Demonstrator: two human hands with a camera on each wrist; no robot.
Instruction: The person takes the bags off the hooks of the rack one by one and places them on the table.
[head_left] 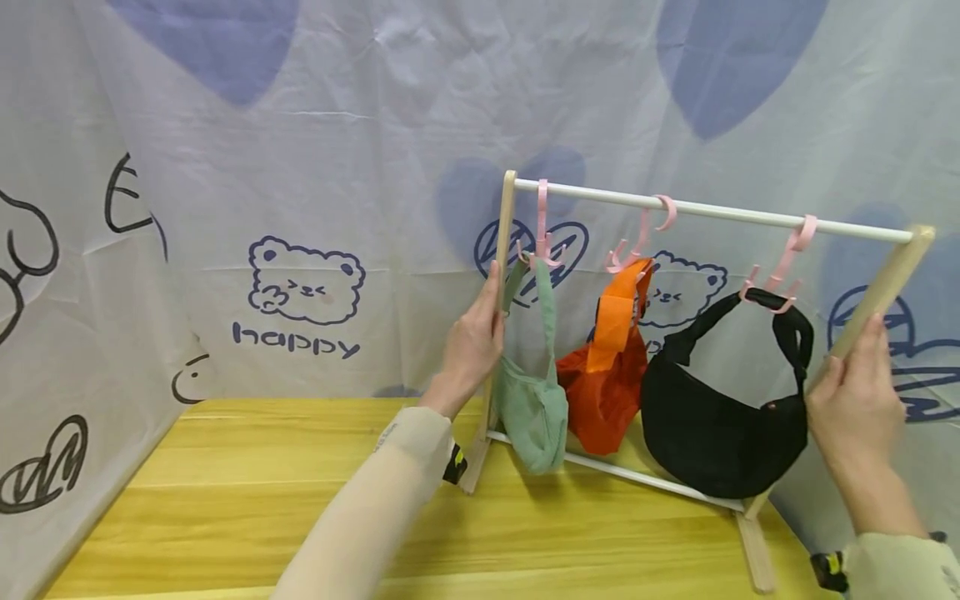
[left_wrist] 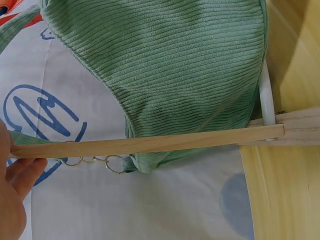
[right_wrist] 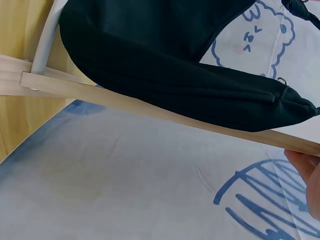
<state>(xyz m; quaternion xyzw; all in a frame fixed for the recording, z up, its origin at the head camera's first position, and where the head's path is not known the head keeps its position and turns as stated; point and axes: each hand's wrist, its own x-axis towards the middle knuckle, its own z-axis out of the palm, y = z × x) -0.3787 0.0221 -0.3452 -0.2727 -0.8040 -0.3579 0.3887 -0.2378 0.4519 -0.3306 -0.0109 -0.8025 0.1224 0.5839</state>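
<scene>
A small garment rack of pale wood and white rods stands tilted in the head view, right of centre. My left hand grips its left wooden upright, with fingers on it in the left wrist view. My right hand holds the right upright, and only part of that hand shows in the right wrist view. Three bags hang from pink hooks on the top rod: a green corduroy bag at left, an orange-red bag in the middle, a black bag at right.
Beneath the rack lies a yellow wood-grain table. A pale cloth printed with hearts and bears hangs behind it, and another stretch of cloth runs along the left. The rack's right foot lies near the table's right edge.
</scene>
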